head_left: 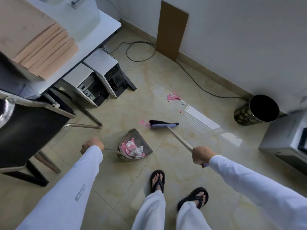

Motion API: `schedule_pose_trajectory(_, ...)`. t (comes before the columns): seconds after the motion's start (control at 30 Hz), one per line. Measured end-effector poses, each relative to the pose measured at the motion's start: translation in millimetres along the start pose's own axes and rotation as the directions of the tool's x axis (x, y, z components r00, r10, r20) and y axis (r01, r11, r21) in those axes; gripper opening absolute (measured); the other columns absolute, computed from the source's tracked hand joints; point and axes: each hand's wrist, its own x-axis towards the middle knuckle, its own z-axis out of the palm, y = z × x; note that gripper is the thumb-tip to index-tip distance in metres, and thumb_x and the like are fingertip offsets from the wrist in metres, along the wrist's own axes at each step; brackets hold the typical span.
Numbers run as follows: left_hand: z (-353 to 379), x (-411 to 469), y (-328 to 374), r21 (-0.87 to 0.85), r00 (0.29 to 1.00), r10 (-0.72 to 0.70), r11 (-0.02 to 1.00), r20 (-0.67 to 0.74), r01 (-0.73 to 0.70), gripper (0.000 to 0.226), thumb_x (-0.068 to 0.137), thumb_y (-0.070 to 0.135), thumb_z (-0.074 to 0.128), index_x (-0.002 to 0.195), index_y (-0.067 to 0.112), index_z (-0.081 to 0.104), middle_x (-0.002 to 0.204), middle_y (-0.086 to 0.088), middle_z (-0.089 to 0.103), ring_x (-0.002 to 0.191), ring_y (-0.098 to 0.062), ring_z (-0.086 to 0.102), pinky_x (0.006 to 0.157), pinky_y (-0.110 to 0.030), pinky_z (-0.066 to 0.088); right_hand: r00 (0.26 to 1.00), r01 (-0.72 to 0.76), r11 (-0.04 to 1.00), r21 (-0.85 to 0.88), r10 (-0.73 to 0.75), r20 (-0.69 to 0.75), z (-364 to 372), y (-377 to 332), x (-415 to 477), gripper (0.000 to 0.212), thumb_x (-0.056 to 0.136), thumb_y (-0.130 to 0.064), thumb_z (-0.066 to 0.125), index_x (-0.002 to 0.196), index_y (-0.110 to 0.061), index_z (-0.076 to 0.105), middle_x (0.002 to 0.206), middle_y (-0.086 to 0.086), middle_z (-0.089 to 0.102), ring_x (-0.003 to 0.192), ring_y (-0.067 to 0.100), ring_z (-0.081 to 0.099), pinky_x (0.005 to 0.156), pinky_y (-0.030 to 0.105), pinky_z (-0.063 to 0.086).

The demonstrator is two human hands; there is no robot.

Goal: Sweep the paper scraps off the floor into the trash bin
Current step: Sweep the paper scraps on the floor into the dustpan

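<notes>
Lying loose on the tile floor (113, 185), the pink paper scraps (173, 96) form a small heap at about one o'clock from the broom head (163, 124), well apart from it. A single scrap lies between heap and broom, and a few more lie just beside the bristles' nine o'clock end. More pink and white scraps are gathered in the metal dustpan (134, 145), at seven o'clock of the broom head; whether it touches the floor I cannot tell. The left hand (92, 145) is clenched round the dustpan's thin handle, at nine o'clock of the pan. The right hand (201, 155) grasps the pale broom handle (180, 139) near its upper end, at five o'clock of the head. The dark trash bin (261, 110) stands upright by the wall (240, 39), at three o'clock of the heap and well apart.

Two feet in black flip-flops (157, 180) stand at six o'clock. Two computer towers (93, 85) sit under a desk (99, 35) at ten o'clock, with a black chair (29, 130) at nine. A brown board (172, 30) leans on the wall at twelve, and a black cable (196, 82) trails past it.
</notes>
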Motion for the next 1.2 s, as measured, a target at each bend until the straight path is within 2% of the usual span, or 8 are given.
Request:
schedule_pose_trajectory(0.1, -1.7, -3.3, 5.4, -0.016, 0.999, -0.015, 1.0, -0.034, 0.015, 0.023, 0.086, 0.01, 0.049, 0.093, 0.005, 0.071, 0.098, -0.013, 0.07, 0.089, -0.031, 0.064, 0.073, -0.029, 0.047, 0.98, -0.002, 0.998, -0.063, 0.014, 0.199, 19.3, 7.4, -5.7, 0.037, 0.088, -0.005, 0.044, 0.124, -0.003, 0.055, 0.069, 0.001, 0.055, 0.053, 0.011, 0.055, 0.033, 0.018, 0.041)
schedule_pose_trajectory(0.2, -5.8, -3.2, 19.2, -0.021, 0.999, -0.004, 1.0, -0.05, 0.003, 0.023, 0.09, 0.01, 0.049, 0.1, 0.003, 0.069, 0.105, -0.014, 0.068, 0.098, -0.03, 0.064, 0.079, -0.029, 0.048, 0.959, 0.064, 0.978, -0.199, -0.005, 0.284, 19.6, 17.3, -15.2, 0.015, 0.085, -0.006, 0.042, 0.086, -0.005, 0.057, 0.061, 0.0, 0.056, 0.046, 0.011, 0.053, 0.041, 0.021, 0.041)
schedule_pose_trajectory(0.27, -6.5, -4.3, 26.9, -0.022, 0.999, -0.014, 1.0, -0.047, 0.013, 0.023, 0.091, 0.009, 0.049, 0.102, 0.004, 0.068, 0.11, -0.014, 0.067, 0.102, -0.03, 0.062, 0.078, -0.028, 0.045, 0.961, 0.109, 0.968, -0.227, -0.044, 0.273, 9.9, 23.8, -17.5, 0.017, 0.084, -0.007, 0.043, 0.068, -0.007, 0.049, 0.049, -0.001, 0.054, 0.037, 0.01, 0.049, 0.037, 0.019, 0.037)
schedule_pose_trajectory(0.4, -8.4, -4.8, 27.2, -0.015, 0.999, -0.015, 1.0, -0.047, 0.014, 0.023, 0.091, 0.008, 0.048, 0.101, 0.004, 0.068, 0.108, -0.014, 0.067, 0.101, -0.03, 0.062, 0.077, -0.028, 0.044, 0.971, 0.138, 0.971, -0.193, -0.095, 0.219, -14.8, 32.1, -15.7, 0.01, 0.086, -0.011, 0.049, 0.088, -0.003, 0.055, 0.053, 0.002, 0.047, 0.039, 0.015, 0.04, 0.035, 0.021, 0.029)
schedule_pose_trajectory(0.53, -11.1, -4.7, 20.4, -0.012, 0.999, -0.01, 1.0, -0.053, 0.01, 0.022, 0.091, 0.007, 0.048, 0.1, 0.003, 0.067, 0.108, -0.014, 0.066, 0.093, -0.03, 0.059, 0.075, -0.029, 0.042, 0.98, 0.125, 0.979, -0.163, -0.096, 0.176, -31.9, 37.9, -20.2, 0.023, 0.089, -0.012, 0.051, 0.104, 0.003, 0.061, 0.067, 0.006, 0.053, 0.046, 0.015, 0.042, 0.041, 0.022, 0.031)
schedule_pose_trajectory(0.87, -9.6, -14.8, 18.8, -0.062, 0.997, 0.001, 0.998, -0.082, -0.006, 0.025, 0.091, 0.005, 0.047, 0.105, 0.001, 0.067, 0.111, -0.016, 0.066, 0.104, -0.031, 0.062, 0.084, -0.029, 0.046, 0.989, 0.103, 0.982, -0.157, -0.118, -0.088, -54.3, 8.6, -11.9, 0.01, 0.086, -0.007, 0.043, 0.089, -0.006, 0.052, 0.057, 0.003, 0.056, 0.042, 0.015, 0.052, 0.04, 0.019, 0.04)
schedule_pose_trajectory(1.03, -12.4, -15.0, 14.3, -0.097, 0.998, 0.002, 0.995, -0.063, -0.008, 0.027, 0.088, 0.005, 0.048, 0.103, 0.002, 0.07, 0.106, -0.015, 0.069, 0.101, -0.031, 0.064, 0.085, -0.03, 0.049, 0.995, 0.098, 0.995, -0.035, -0.099, -0.02, -27.1, -22.1, 6.2, 0.033, 0.09, -0.004, 0.042, 0.12, 0.0, 0.056, 0.068, 0.003, 0.052, 0.047, 0.012, 0.053, 0.036, 0.018, 0.038)
schedule_pose_trajectory(1.2, -13.8, -9.9, 11.9, -0.102, 0.998, -0.01, 0.995, -0.062, 0.003, 0.029, 0.086, 0.006, 0.048, 0.102, 0.002, 0.072, 0.103, -0.014, 0.071, 0.098, -0.031, 0.065, 0.085, -0.031, 0.051, 0.991, 0.074, 0.994, -0.076, -0.065, 0.119, 17.0, -19.4, 4.0, 0.039, 0.091, -0.006, 0.048, 0.13, -0.003, 0.051, 0.073, 0.003, 0.053, 0.055, 0.011, 0.054, 0.042, 0.018, 0.044)
